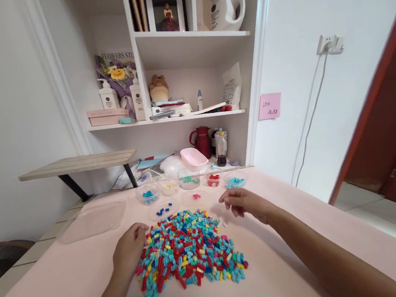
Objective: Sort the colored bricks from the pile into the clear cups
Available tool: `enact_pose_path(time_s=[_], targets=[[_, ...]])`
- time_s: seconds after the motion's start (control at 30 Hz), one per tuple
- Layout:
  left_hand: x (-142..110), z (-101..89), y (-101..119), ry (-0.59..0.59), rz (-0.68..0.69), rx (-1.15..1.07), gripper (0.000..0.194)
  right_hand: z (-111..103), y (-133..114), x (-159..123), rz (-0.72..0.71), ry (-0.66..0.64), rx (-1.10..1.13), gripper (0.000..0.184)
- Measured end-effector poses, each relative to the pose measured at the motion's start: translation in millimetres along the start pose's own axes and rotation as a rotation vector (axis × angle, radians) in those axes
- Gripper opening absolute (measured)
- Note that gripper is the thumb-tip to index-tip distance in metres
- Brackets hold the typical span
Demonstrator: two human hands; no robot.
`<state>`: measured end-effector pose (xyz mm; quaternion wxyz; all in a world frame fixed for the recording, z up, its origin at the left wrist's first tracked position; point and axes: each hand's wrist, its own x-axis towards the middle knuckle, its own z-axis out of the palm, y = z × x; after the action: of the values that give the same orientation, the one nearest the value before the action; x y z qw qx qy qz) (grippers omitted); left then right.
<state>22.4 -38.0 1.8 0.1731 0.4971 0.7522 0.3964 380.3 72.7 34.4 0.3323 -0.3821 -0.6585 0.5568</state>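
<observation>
A large heap of small toy building bricks (189,248) in red, light blue, yellow, green and dark blue lies on the pink tabletop. At its left edge rests my left hand (130,247), fingers curled in; whatever they may hold is hidden. My right hand (242,202) hovers right of the heap's far side, its fingers loosely bent and apart, with nothing visible between them. Closest to it are a clear lid (188,200) bearing a few pink bricks (196,196) and some whitish bricks (223,224) on the table. Dark blue bricks (160,212) lie on another clear lid.
Behind the heap stand clear round tubs holding blue bricks (149,196), yellow bricks (170,187), green bricks (189,179), red bricks (213,180) and light blue bricks (235,182). A clear rectangular lid (93,221) lies left. Farther back are a pink basin (193,157) and a red jug (202,142).
</observation>
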Motion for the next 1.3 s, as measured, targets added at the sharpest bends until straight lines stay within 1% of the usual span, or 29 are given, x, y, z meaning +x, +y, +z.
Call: enact_pose_path(time_s=[0.03,0.07,0.1,0.17,0.33,0.4,0.47,0.53,0.6,0.63,0.7,0.9,1.0,1.1,1.3], targets=[[0.4,0.0,0.1,-0.001,0.004,0.002,0.029,4.9,2.2,-6.6,0.039,-0.096,-0.032,0.028],[0.9,0.1,-0.1,0.0,0.006,0.004,0.029,9.0,5.1,-11.6,0.069,-0.157,-0.052,0.027],[1.6,0.3,-0.4,0.003,0.008,0.005,0.03,12.2,8.5,-15.0,0.085,-0.182,-0.058,0.026],[3.2,0.8,-1.9,0.008,0.011,0.008,0.031,15.9,15.8,-17.3,0.083,-0.152,-0.037,0.025],[7.9,1.4,-6.8,-0.002,0.012,0.017,0.033,18.9,29.3,-10.1,0.047,0.008,0.001,0.023],[8.9,1.2,-7.7,0.0,0.016,0.013,0.033,21.7,31.4,-8.0,-0.003,0.043,-0.028,0.021],[8.7,0.9,-7.2,0.01,0.022,0.009,0.032,25.8,31.7,-7.9,-0.117,0.062,-0.155,0.019],[7.3,0.5,-5.4,0.015,0.033,0.012,0.032,30.5,31.0,-9.3,-0.242,0.067,-0.36,0.019],[5.2,0.1,-3.0,0.015,0.045,0.018,0.031,35.2,30.8,-11.3,-0.307,0.055,-0.538,0.026],[4.1,0.0,-1.9,0.014,0.049,0.02,0.031,37.2,30.9,-12.3,-0.312,0.043,-0.596,0.031],[2.8,0.1,-0.8,0.012,0.052,0.02,0.03,39.7,31.3,-13.6,-0.308,0.029,-0.643,0.035],[9.0,1.8,-9.0,0.004,0.04,0.024,0.032,33.4,28.7,-13.5,-0.311,0.042,-0.549,0.026],[13.3,3.1,-14.2,-0.003,0.026,0.019,0.033,28.9,26.2,-13.9,-0.309,0.048,-0.553,0.024],[13.9,3.9,-14.7,-0.007,0.021,0.008,0.034,28.9,25.4,-15.3,-0.298,0.045,-0.57,0.024],[8.6,2.7,-7.9,-0.006,0.02,0.017,0.035,32.7,27.7,-16.5,-0.273,-0.008,-0.67,0.039]])
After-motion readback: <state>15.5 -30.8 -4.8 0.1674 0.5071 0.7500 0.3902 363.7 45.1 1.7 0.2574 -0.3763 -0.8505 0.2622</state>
